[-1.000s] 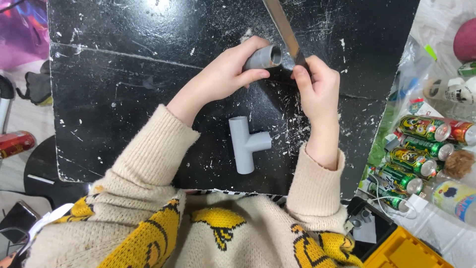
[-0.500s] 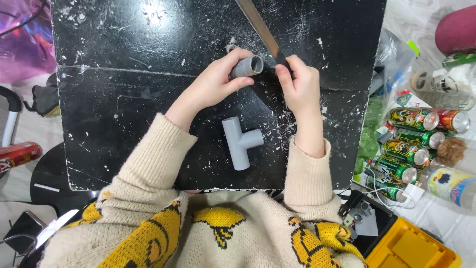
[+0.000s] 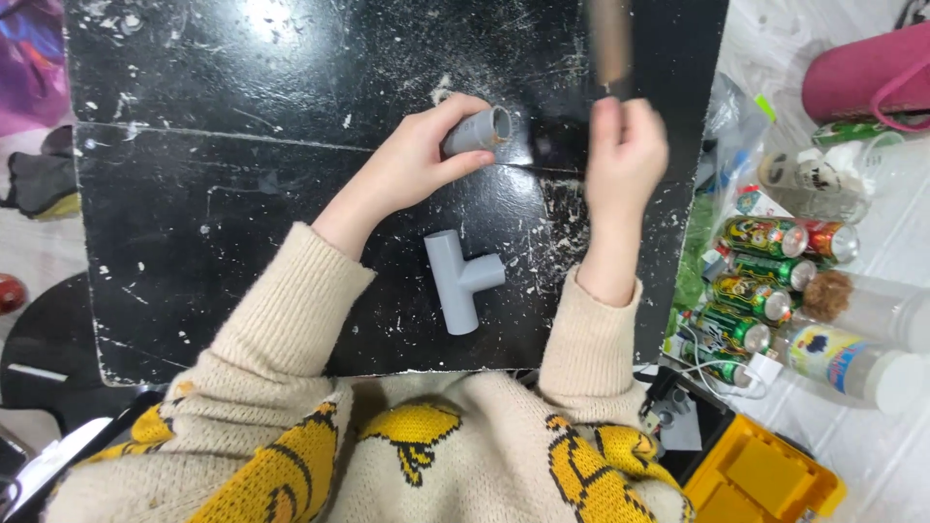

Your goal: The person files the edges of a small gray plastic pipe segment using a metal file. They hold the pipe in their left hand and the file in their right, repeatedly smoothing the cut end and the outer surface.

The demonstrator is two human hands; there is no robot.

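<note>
My left hand (image 3: pixel 412 167) grips a short grey pipe piece (image 3: pixel 477 130) above the black board, its open end turned to the right. My right hand (image 3: pixel 625 155) is closed on the handle of a long flat tool, a file or blade (image 3: pixel 609 44), which points away from me and is blurred by motion. The tool is now apart from the pipe piece, to its right. A grey T-shaped pipe fitting (image 3: pixel 462 281) lies flat on the board between my forearms, nearer to me.
The black board (image 3: pixel 242 194) is scratched and dusted with white shavings. To the right lie several green and red drink cans (image 3: pixel 760 281), plastic bottles (image 3: pixel 852 353), a pink bag (image 3: pixel 867 73) and a yellow case (image 3: pixel 760 479). Dark objects sit on the floor at left.
The tool was against the pipe piece's open end; my right hand has swung it off to the right and upright. The left hand kept hold of the pipe piece.
</note>
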